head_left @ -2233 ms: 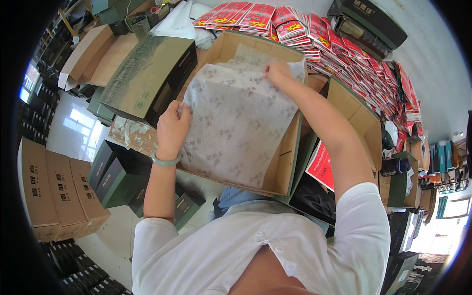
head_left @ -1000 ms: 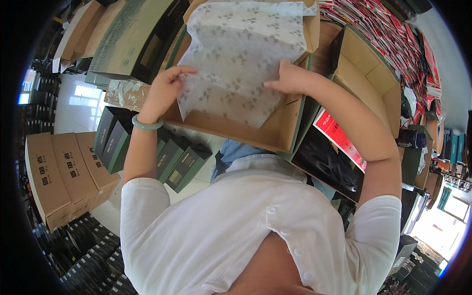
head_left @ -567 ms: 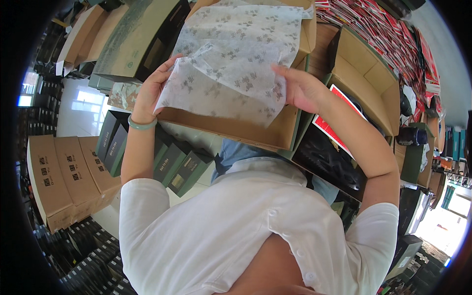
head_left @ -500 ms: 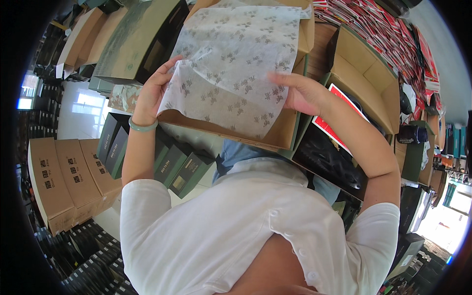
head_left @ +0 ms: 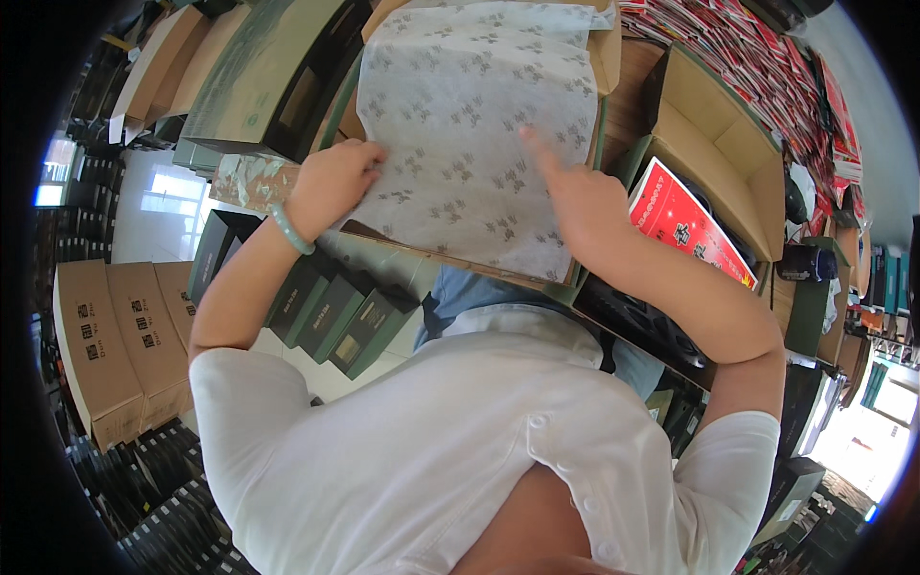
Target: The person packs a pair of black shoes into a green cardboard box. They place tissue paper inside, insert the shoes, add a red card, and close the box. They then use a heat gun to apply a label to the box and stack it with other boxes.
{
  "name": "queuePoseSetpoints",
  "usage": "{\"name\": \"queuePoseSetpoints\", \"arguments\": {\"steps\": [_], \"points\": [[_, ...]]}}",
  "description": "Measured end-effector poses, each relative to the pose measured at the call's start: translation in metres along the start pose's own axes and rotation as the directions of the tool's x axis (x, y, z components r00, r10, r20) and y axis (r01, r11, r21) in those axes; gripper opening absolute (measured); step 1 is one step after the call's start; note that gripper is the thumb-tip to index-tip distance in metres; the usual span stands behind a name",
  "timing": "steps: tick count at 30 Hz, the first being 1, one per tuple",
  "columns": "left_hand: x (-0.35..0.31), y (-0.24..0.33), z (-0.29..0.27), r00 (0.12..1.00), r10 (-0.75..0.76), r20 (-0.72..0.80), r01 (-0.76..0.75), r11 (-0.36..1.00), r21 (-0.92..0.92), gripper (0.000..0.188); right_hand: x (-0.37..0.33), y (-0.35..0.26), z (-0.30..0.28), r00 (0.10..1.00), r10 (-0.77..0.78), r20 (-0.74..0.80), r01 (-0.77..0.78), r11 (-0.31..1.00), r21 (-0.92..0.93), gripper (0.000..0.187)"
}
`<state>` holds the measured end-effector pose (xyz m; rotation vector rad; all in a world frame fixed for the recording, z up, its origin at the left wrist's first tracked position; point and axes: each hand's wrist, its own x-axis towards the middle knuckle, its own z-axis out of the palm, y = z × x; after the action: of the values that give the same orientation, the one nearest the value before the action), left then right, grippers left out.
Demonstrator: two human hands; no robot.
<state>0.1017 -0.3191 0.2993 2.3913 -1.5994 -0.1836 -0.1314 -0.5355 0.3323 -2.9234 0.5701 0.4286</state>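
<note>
A sheet of white tissue paper [head_left: 460,144] with a grey printed pattern lies spread over an open cardboard shoebox [head_left: 606,65] in front of me, hiding what is inside. My left hand [head_left: 335,182], with a pale green bangle [head_left: 290,230] at the wrist, rests at the paper's left edge. Its fingers are bent and lie on the sheet, with a gap to the thumb. Over the right side of the paper is my right hand [head_left: 589,213]; its index finger is stretched out and slightly blurred, and it holds nothing.
To the right, another open box [head_left: 714,144] holds black shoes [head_left: 647,321] and a red printed card [head_left: 692,225]. Many red cards [head_left: 738,67] are heaped behind it. A closed green shoebox [head_left: 268,81] stands at the left; green boxes [head_left: 331,311] and brown cartons [head_left: 115,335] are lower left.
My left hand has let go of the paper's raised near-left corner and moved to its left edge. The sheet now lies flatter over the box. My right hand has shifted slightly, index finger extended.
</note>
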Motion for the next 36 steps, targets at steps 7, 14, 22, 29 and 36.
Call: {"name": "queuePoseSetpoints", "arguments": {"steps": [7, 14, 22, 29, 36], "points": [[0.029, -0.016, 0.035, 0.956, -0.052, 0.287, -0.046, 0.945, 0.324, 0.025, 0.037, -0.029, 0.048, 0.988, 0.04, 0.148, 0.015, 0.936, -0.353, 0.091], [0.025, -0.014, 0.053, 0.937, -0.118, 0.328, -0.035, 0.904, 0.426, 0.034, 0.039, -0.027, 0.061, 0.971, 0.061, 0.23, 0.039, 0.912, -0.407, 0.099], [0.025, -0.005, 0.053, 0.895, 0.224, 0.386, -0.31, 0.934, 0.177, 0.094, 0.03, -0.035, 0.079, 0.975, -0.123, 0.183, 0.175, 0.937, -0.303, 0.102], [0.022, -0.01, 0.065, 0.869, 0.223, 0.442, -0.353, 0.905, 0.237, 0.127, 0.044, -0.049, 0.095, 0.968, -0.049, 0.247, 0.142, 0.916, -0.375, 0.126], [0.023, -0.012, 0.066, 0.855, 0.111, 0.507, -0.291, 0.911, 0.291, 0.129, 0.061, -0.049, 0.099, 0.965, -0.15, 0.214, 0.212, 0.929, -0.302, 0.134]]}}
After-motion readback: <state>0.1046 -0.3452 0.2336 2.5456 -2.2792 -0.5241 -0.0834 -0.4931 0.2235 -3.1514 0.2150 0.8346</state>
